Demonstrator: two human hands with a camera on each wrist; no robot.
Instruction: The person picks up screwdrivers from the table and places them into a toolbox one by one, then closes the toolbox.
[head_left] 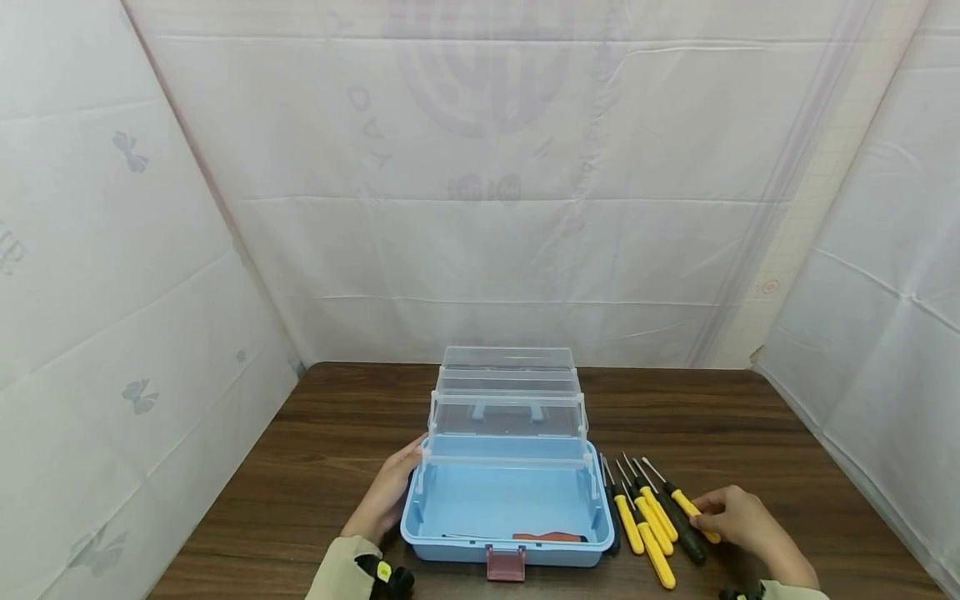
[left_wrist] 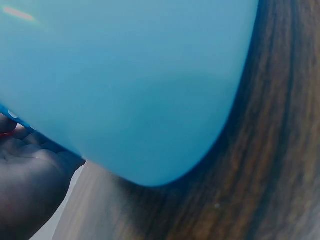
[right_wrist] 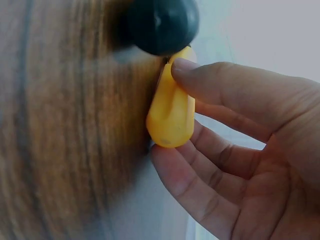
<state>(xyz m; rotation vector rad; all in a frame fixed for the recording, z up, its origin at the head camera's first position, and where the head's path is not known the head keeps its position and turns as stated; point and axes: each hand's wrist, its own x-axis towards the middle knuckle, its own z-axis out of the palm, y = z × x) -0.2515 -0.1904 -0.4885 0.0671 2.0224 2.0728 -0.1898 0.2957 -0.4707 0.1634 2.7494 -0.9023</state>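
A light-blue toolbox [head_left: 506, 500] stands with its lid and clear trays [head_left: 510, 417] raised at the back. My left hand [head_left: 388, 492] holds its left side, the fingertips partly hidden behind the wall; the left wrist view shows the blue wall [left_wrist: 140, 90] up close beside the hand [left_wrist: 35, 185]. In the box lies a red-handled screwdriver [head_left: 550, 537] along the front. At the right, my right hand [head_left: 738, 521] pinches the yellow handle of a screwdriver [head_left: 686, 504] between thumb and fingers. The right wrist view shows that yellow handle [right_wrist: 172, 110] in the hand [right_wrist: 240, 140].
Several yellow-handled screwdrivers [head_left: 654, 542] lie side by side right of the box, with a black-handled one [head_left: 686, 537] closest to my right hand. A pink latch [head_left: 506, 564] hangs at the box front. White sheets [head_left: 487, 250] enclose the brown table [head_left: 322, 450].
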